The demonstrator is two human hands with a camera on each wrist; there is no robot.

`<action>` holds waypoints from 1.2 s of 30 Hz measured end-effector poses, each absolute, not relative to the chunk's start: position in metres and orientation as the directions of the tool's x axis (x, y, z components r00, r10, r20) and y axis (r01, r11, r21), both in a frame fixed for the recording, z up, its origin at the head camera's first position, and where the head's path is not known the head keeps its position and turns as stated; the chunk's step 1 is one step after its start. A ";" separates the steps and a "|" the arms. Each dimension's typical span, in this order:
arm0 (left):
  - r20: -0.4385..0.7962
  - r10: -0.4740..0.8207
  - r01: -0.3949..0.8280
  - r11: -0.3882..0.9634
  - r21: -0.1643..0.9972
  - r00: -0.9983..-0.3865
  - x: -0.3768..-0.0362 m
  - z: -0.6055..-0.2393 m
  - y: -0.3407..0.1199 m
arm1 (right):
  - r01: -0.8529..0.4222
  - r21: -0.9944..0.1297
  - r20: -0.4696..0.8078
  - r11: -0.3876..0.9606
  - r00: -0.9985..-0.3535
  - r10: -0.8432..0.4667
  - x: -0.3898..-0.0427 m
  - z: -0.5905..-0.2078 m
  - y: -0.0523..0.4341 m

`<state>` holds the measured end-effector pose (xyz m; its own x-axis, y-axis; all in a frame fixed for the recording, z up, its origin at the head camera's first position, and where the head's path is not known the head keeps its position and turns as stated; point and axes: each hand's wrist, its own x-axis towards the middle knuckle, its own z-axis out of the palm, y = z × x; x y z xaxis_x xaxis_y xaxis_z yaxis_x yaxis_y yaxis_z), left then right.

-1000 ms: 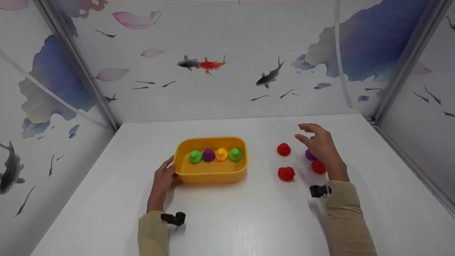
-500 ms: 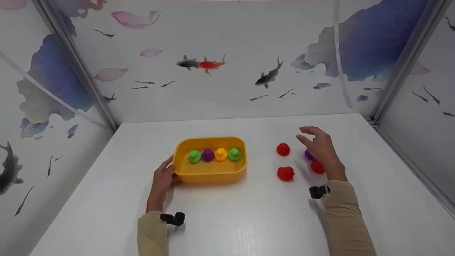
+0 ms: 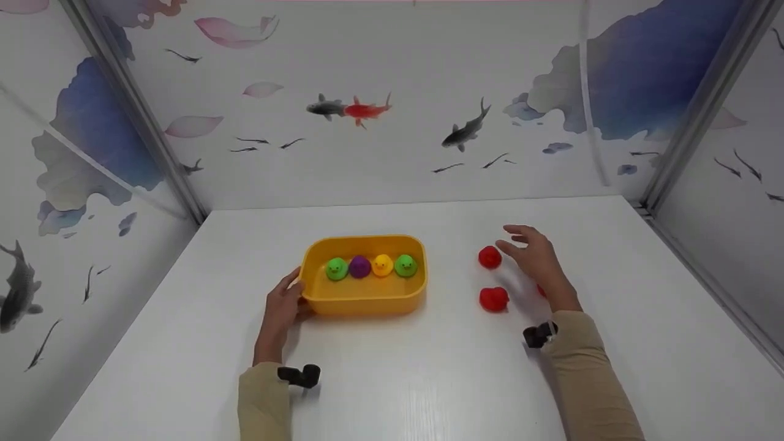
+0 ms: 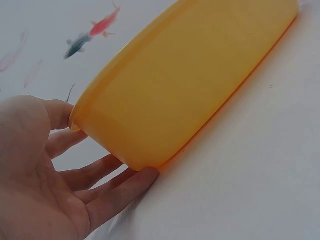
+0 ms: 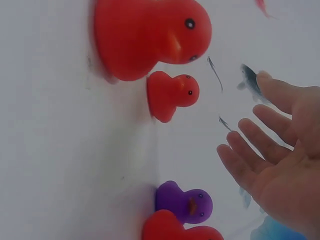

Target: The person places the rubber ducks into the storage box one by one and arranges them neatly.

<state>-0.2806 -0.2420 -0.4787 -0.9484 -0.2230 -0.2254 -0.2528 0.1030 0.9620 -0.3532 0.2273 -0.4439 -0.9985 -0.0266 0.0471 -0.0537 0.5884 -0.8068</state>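
Note:
My left hand [image 3: 281,311] touches the left end of a yellow plastic tub [image 3: 361,306]. In the left wrist view, the fingertips lie along the tub's end wall [image 4: 150,100], from rim to base. Inside the tub, a green duck [image 3: 336,269], a purple duck [image 3: 359,267], a yellow duck [image 3: 383,266] and another green duck [image 3: 406,266] form a row. My right hand [image 3: 538,260], fingers spread and holding nothing, hovers beside a red toy duck [image 3: 489,257]. Nearer sits a second red duck [image 3: 494,299]. A third red duck [image 3: 541,290] is mostly hidden behind the right hand.
In the right wrist view a purple duck [image 5: 187,202] stands beside a red one [image 5: 175,227]. The white table [image 3: 392,380] ends at printed wall panels [image 3: 404,171] at the back and sides.
My right hand has shifted left and slightly nearer, toward the far red duck, now covering the purple duck in the head view. The left hand and tub have stayed put.

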 end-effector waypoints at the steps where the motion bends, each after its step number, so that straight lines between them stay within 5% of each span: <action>1: -0.226 -0.224 -0.254 0.104 0.962 -0.948 -0.281 -0.478 -0.242 | -0.046 -0.815 0.033 0.578 -0.999 -0.033 -0.355 -0.445 0.226; 14: -0.221 -0.231 -0.250 0.104 0.963 -0.948 -0.279 -0.479 -0.242 | 0.180 -0.844 -0.215 0.505 -0.976 -0.011 -0.365 -0.461 0.218; 24: -0.238 -0.234 -0.262 0.076 0.962 -0.943 -0.280 -0.478 -0.239 | 0.269 -0.898 -0.284 0.348 -0.959 0.009 -0.368 -0.469 0.218; 36: -0.233 -0.242 -0.259 0.083 0.962 -0.942 -0.281 -0.480 -0.241 | 0.258 -0.892 -0.285 0.372 -0.958 -0.019 -0.370 -0.467 0.216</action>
<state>-0.2814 -0.2409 -0.4796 -0.9418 -0.2422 -0.2331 -0.2594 0.0829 0.9622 -0.3700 0.2160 -0.4673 -0.9583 -0.0192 -0.2853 0.2581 0.3715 -0.8918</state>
